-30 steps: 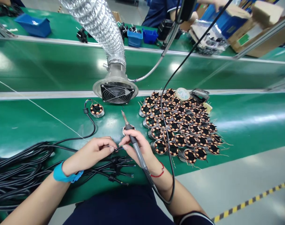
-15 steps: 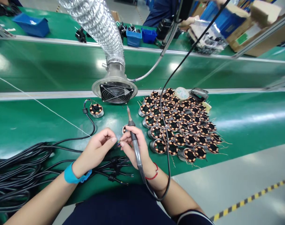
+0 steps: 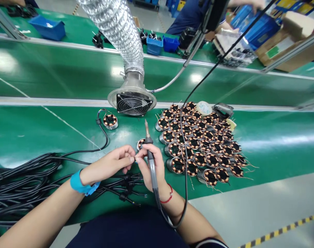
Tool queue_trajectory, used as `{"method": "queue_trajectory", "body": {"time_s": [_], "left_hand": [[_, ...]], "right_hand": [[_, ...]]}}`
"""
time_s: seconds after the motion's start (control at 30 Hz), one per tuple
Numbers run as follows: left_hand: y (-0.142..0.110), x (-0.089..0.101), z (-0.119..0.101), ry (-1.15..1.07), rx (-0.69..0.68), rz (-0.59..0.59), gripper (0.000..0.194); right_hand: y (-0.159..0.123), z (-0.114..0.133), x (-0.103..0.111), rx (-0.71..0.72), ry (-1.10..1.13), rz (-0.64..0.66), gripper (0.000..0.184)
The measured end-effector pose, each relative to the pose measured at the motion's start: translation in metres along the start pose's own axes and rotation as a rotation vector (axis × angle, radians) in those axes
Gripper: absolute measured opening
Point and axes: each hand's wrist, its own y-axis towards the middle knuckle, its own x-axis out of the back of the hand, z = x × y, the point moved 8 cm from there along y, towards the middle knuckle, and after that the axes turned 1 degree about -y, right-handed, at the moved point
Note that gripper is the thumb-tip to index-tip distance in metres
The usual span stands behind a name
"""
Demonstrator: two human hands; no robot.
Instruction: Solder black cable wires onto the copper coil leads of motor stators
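Observation:
My right hand (image 3: 151, 168) is closed round a soldering iron (image 3: 149, 151) whose tip points up and away; its thumb and forefinger also pinch toward my left fingers. My left hand (image 3: 112, 164), blue band at the wrist, pinches something thin where the two hands meet, probably a wire end, too small to be sure. Just beyond the fingertips a copper-wound stator (image 3: 140, 143) lies on the green bench (image 3: 43, 137). Black cable ends (image 3: 128, 187) lie under my hands.
A heap of several wound stators (image 3: 200, 141) lies to the right. One stator with a cable (image 3: 110, 121) sits at the left of a fume extractor fan (image 3: 132, 103) on a foil duct. A bundle of black cables (image 3: 19, 182) lies left. Another person works across the conveyor (image 3: 69, 72).
Both hands have stayed together and shifted slightly up. The soldering iron has swung from leaning left to nearly upright. The camera view has moved a little.

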Motion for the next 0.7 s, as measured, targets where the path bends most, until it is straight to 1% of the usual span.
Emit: {"method": "queue_trajectory", "body": {"time_s": [0.1, 0.2, 0.3, 0.33, 0.4, 0.47, 0.53, 0.63, 0.7], "left_hand": [[0.002, 0.007, -0.001, 0.084, -0.001, -0.087, 0.021], [0.007, 0.021, -0.01, 0.214, -0.07, -0.241, 0.018], [0.012, 0.034, -0.022, 0.401, -0.138, -0.4, 0.014], [0.013, 0.038, -0.025, 0.461, -0.143, -0.448, 0.013], [0.017, 0.045, -0.028, 0.538, -0.143, -0.516, 0.012], [0.02, 0.047, -0.028, 0.567, -0.15, -0.539, 0.012], [0.022, 0.047, -0.027, 0.582, -0.152, -0.538, 0.012], [0.022, 0.046, -0.025, 0.608, -0.143, -0.553, 0.012], [0.02, 0.046, -0.025, 0.62, -0.14, -0.576, 0.011]], "right_hand": [[-0.001, -0.006, 0.0, -0.018, 0.01, -0.016, 0.04], [0.002, -0.012, 0.005, -0.051, -0.05, -0.042, 0.038], [0.002, -0.015, 0.018, -0.074, -0.167, -0.075, 0.038], [0.002, -0.014, 0.021, -0.061, -0.206, -0.065, 0.039], [-0.002, -0.007, 0.026, 0.024, -0.293, -0.033, 0.043], [-0.009, 0.004, 0.03, 0.154, -0.389, -0.035, 0.044], [-0.016, 0.013, 0.035, 0.257, -0.456, -0.086, 0.039], [-0.023, 0.016, 0.04, 0.32, -0.486, -0.155, 0.03], [-0.024, 0.015, 0.04, 0.342, -0.495, -0.171, 0.024]]}}
